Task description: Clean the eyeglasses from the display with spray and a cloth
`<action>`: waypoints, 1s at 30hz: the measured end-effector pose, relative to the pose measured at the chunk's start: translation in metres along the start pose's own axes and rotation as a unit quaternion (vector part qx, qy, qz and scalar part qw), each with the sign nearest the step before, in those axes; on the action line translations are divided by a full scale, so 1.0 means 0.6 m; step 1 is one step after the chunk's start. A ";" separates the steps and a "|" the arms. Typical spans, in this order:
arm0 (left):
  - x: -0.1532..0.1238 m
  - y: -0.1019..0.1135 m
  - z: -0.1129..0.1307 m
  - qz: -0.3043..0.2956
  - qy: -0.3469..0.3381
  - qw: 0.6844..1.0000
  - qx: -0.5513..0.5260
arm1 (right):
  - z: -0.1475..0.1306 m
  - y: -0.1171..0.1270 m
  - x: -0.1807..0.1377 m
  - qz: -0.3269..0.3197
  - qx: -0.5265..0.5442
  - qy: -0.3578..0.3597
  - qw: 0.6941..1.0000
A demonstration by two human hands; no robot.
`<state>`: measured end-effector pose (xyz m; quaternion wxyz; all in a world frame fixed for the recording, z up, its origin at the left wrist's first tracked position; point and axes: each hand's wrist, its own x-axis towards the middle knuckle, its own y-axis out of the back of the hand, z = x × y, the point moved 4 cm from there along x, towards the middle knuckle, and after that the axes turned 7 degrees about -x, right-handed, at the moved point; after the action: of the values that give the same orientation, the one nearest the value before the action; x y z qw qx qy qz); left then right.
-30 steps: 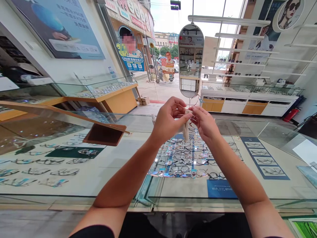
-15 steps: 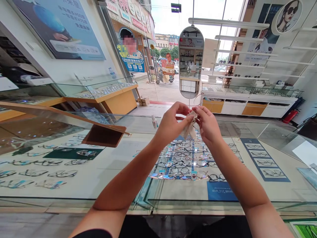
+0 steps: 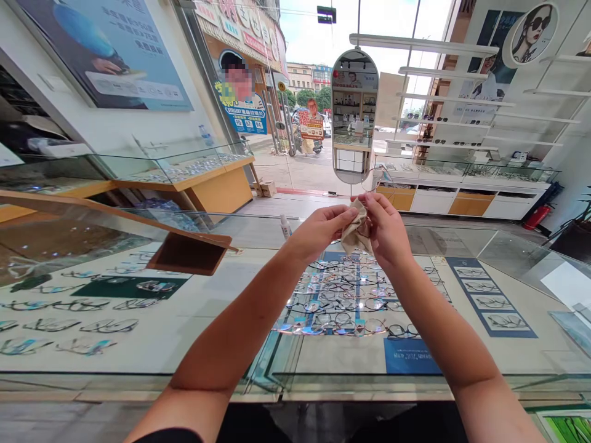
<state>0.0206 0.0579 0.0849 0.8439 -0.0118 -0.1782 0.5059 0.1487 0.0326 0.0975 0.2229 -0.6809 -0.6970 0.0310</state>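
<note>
A crumpled beige cloth (image 3: 354,237) is pinched between my two hands above the glass counter. My left hand (image 3: 318,232) is closed, its thumb and fingers pressing the cloth from the left. My right hand (image 3: 386,229) is closed on the cloth's right side, fingertips close to those of the left. A thin curved line shows just beyond the right fingers; whether it belongs to something inside the cloth, I cannot tell. Below the hands, rows of eyeglasses (image 3: 339,301) lie in the display case. A small white spray bottle (image 3: 285,226) stands left of my left hand.
The glass display counter (image 3: 323,384) spans the front. A brown wooden-framed tray or mirror (image 3: 189,249) rests on its left side. More eyeglasses (image 3: 108,326) lie under the glass there. An oval mirror (image 3: 354,117) stands beyond my hands, with white shelves (image 3: 457,98) to its right.
My left fingers have come down flatter against the cloth, and more of the cloth now hangs spread between the hands. The view has shifted slightly.
</note>
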 end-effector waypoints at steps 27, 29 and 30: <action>-0.023 -0.046 0.012 0.061 -0.188 0.980 -0.033 | -0.009 -0.020 -0.010 -0.125 0.026 0.051 0.990; -0.027 -0.048 0.015 0.085 -0.206 0.974 -0.036 | -0.008 -0.023 -0.015 -0.126 0.004 0.080 0.989; -0.029 -0.047 0.016 0.101 -0.214 0.971 -0.037 | -0.008 -0.025 -0.017 -0.125 -0.012 0.097 0.987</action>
<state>0.0342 0.0273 0.0946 0.7296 0.0478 -0.3710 0.5725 0.1362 0.0203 0.1041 0.2829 -0.5910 -0.7520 -0.0717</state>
